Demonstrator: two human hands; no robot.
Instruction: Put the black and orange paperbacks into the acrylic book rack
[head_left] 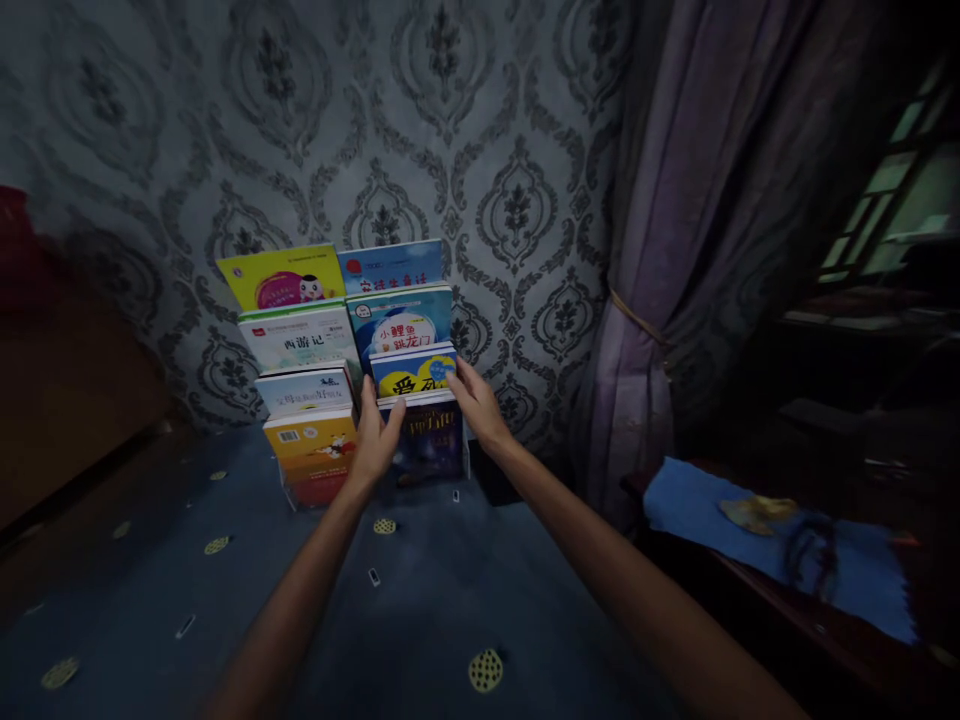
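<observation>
A clear tiered rack holds two columns of children's books against the wall. My left hand is at the left edge of a blue-and-yellow book in the right column, fingers behind and thumb in front. On the same book's right edge rests my right hand, its fingertips over the upper corner. The book stands upright behind a dark purple book and before a blue book with a white circle. Beside it, the left column has an orange book, a pale blue book and a white book.
Behind the rack is patterned wallpaper. A tied purple curtain hangs to the right, near a blue cloth with small items on it. Dark blue table covering lies under the rack. Brown furniture stands at left.
</observation>
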